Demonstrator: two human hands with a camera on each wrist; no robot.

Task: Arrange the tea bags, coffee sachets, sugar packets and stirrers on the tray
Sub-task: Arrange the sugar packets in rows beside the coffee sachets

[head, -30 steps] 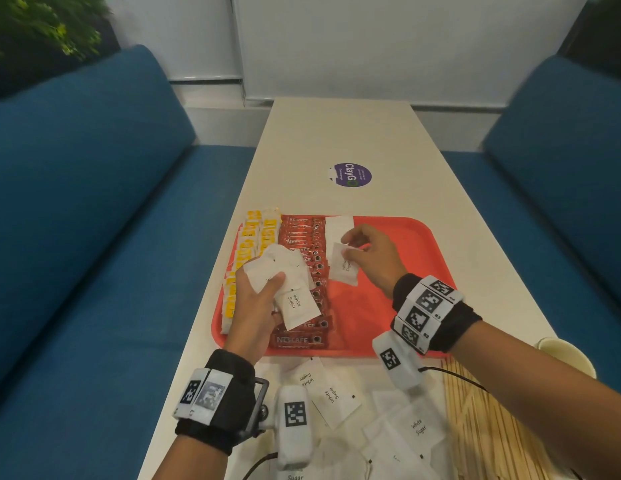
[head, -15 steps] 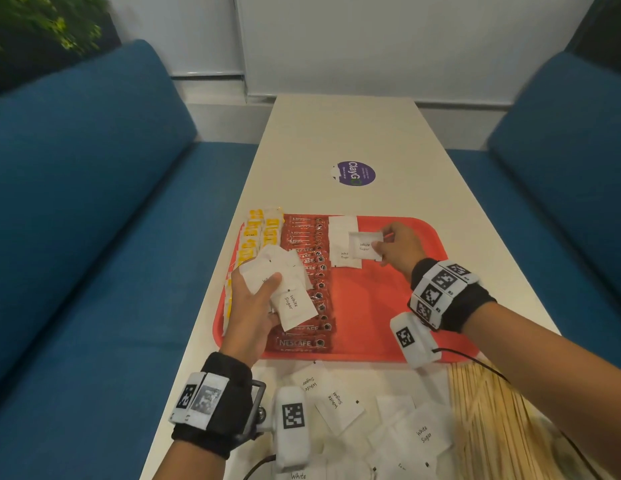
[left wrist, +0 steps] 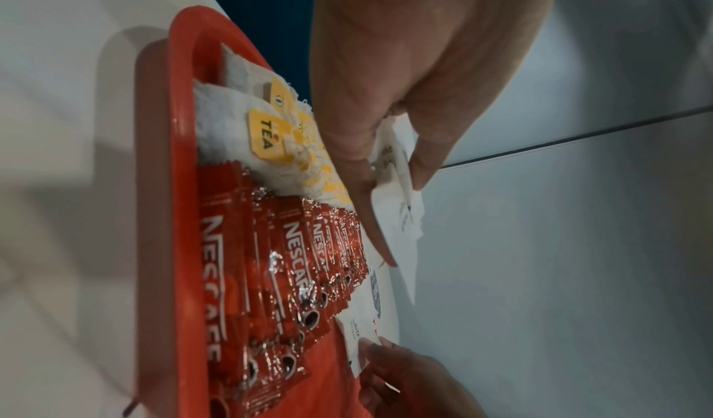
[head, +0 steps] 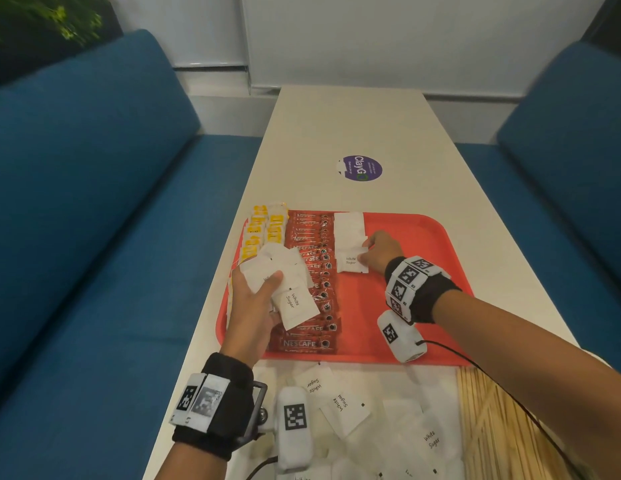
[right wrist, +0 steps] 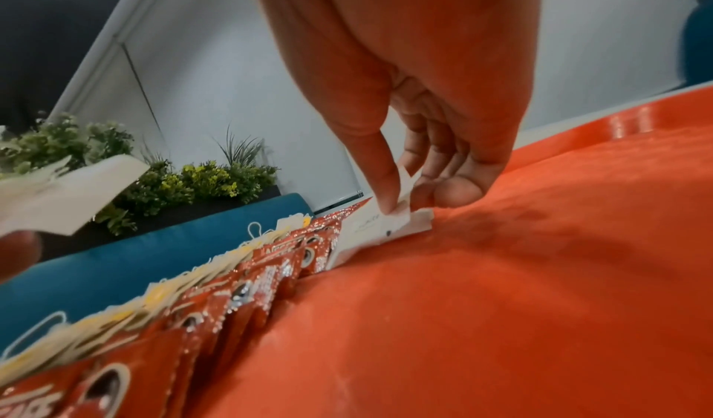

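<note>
A red tray (head: 420, 299) lies on the white table. Along its left side run yellow tea bags (head: 264, 230) and a row of red Nescafe coffee sachets (head: 312, 271). White sugar packets (head: 349, 226) form a column right of the coffee. My right hand (head: 375, 249) pinches the edge of a sugar packet (head: 350, 263) lying flat on the tray floor; the pinch shows in the right wrist view (right wrist: 401, 208). My left hand (head: 257, 296) holds a fanned stack of sugar packets (head: 285, 282) above the coffee row, also gripped in the left wrist view (left wrist: 397, 202).
Loose sugar packets (head: 343, 407) lie on the table in front of the tray. Wooden stirrers (head: 489, 420) are piled at the near right. A purple round sticker (head: 360, 168) sits farther up the table. Blue sofas flank both sides.
My right hand carried a sugar packet from near the left hand to the far part of the tray and laid it flat below the others. The left hand stayed put.
</note>
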